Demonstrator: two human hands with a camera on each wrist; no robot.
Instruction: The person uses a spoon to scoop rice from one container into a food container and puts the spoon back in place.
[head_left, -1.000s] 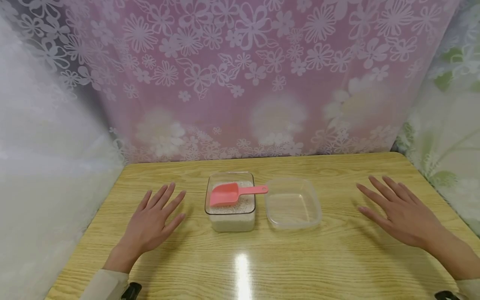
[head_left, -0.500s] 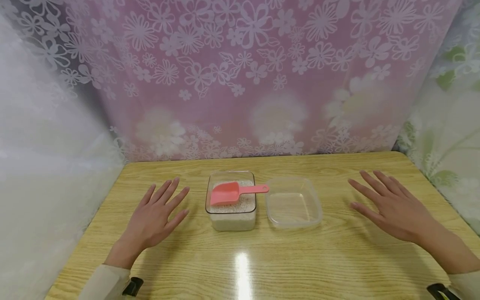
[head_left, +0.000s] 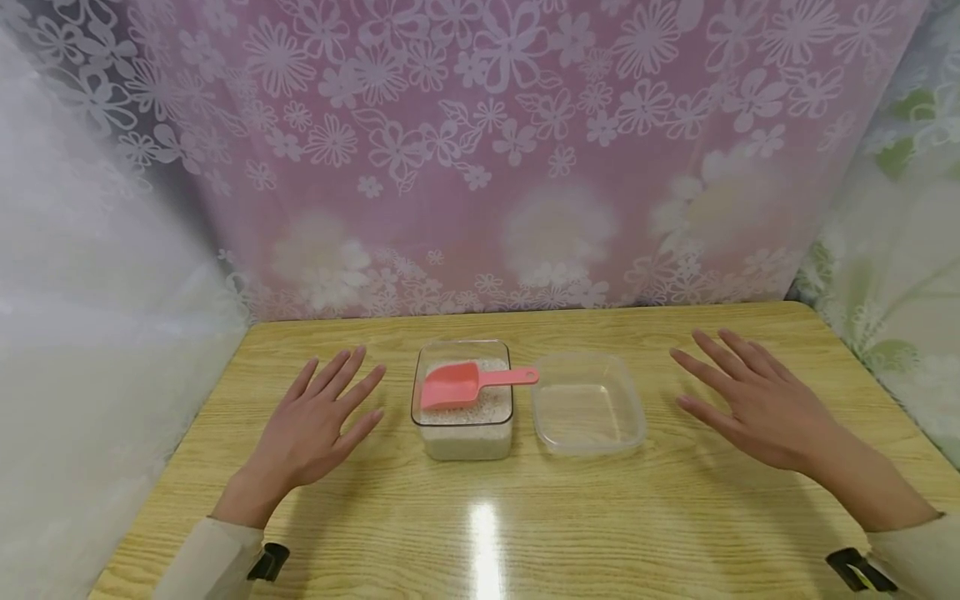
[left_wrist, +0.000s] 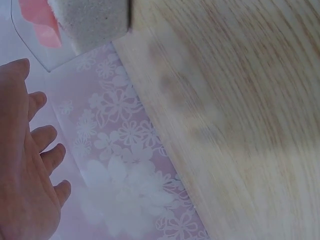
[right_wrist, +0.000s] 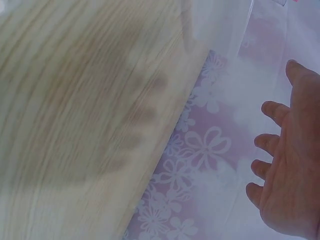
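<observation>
A clear square container [head_left: 467, 442] filled with white rice-like grains stands mid-table in the head view. Across its top lies a pink scoop [head_left: 453, 387], its handle reaching over the right rim toward a second, clear plastic container [head_left: 588, 442] with nothing in it. Left of the filled container, my left hand [head_left: 307, 437] hovers above the table with fingers spread, holding nothing. On the other side my right hand [head_left: 772, 412] is likewise spread in the air, nearest to the second container. Both wrist views show shadows of the fingers on the wood below.
The wooden table [head_left: 420, 533] ends at a far edge against a pink flowered cloth [head_left: 465, 208]. Pale cloth [head_left: 97, 333] hangs along the left side, and a leaf-patterned one [head_left: 892, 250] along the right. Black bands sit at both sleeves.
Both hands have moved inward and slightly forward, the right one farther. The scoop and both containers have stayed in place.
</observation>
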